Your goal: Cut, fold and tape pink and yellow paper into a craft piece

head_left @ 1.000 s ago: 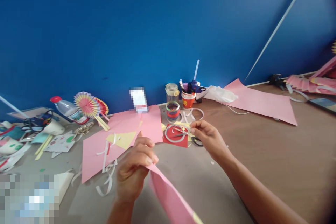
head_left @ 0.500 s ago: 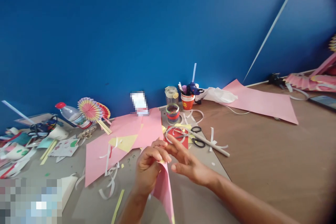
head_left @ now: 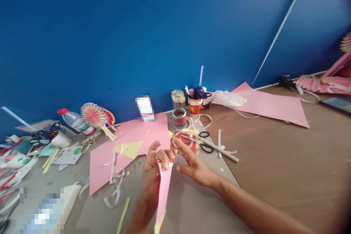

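Observation:
My left hand (head_left: 153, 175) is closed on the top end of a narrow folded pink paper piece (head_left: 163, 193), which hangs down toward me with a yellow tip at its lower end. My right hand (head_left: 193, 166) reaches in from the right with fingers stretched out, its fingertips touching the top of the same paper beside my left fingers. Both hands hover over the grey mat (head_left: 197, 204). Just beyond them lie pink sheets (head_left: 128, 142), a red square with a white paper ring (head_left: 185, 140) and black-handled scissors (head_left: 204, 142).
A blue wall rises behind the table. Tape rolls (head_left: 179, 117), a jar (head_left: 177, 98) and an orange cup of tools (head_left: 195, 104) stand at the back. Paper fans (head_left: 94, 115), a bottle (head_left: 75, 120) and scraps crowd the left. A large pink sheet (head_left: 270, 106) lies right.
My right hand drew back from the scissors and red square to the pink paper in my left hand. The paper swung from pointing right to hanging nearly straight down.

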`<state>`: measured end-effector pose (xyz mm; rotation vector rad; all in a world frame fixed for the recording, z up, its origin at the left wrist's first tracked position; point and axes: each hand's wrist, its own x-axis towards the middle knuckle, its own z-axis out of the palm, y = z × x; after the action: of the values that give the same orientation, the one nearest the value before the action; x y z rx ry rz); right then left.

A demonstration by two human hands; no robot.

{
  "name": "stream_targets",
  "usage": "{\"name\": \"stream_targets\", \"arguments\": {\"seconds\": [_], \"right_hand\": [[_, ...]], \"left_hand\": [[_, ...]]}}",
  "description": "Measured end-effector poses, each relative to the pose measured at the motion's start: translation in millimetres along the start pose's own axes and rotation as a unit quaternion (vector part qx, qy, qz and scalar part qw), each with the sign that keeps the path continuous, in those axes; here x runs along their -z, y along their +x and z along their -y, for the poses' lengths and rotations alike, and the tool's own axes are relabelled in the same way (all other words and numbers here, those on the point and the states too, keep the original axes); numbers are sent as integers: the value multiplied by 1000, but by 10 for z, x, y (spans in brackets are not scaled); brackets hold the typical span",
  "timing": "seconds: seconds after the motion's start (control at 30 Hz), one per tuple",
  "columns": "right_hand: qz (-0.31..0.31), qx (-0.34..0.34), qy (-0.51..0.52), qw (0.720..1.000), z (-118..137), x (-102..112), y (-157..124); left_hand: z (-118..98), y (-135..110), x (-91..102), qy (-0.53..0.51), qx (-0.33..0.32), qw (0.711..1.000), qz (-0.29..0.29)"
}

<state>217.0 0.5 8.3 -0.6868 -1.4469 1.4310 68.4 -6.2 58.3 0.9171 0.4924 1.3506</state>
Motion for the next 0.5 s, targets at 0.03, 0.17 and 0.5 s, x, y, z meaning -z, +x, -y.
{"name": "stream_targets", "arguments": {"seconds": [0.03, 0.17, 0.5], "right_hand": [[4, 3, -10, 1000, -3, -6, 3], [8, 22, -48, 999, 89, 0, -18], [-35, 24, -205, 978, 720, 367, -124]], "left_hand": [[15, 14, 16, -9, 0, 1000, -2], [36, 68, 89, -31, -13, 998, -44], [-160, 198, 318, -35, 57, 997, -35]]}}
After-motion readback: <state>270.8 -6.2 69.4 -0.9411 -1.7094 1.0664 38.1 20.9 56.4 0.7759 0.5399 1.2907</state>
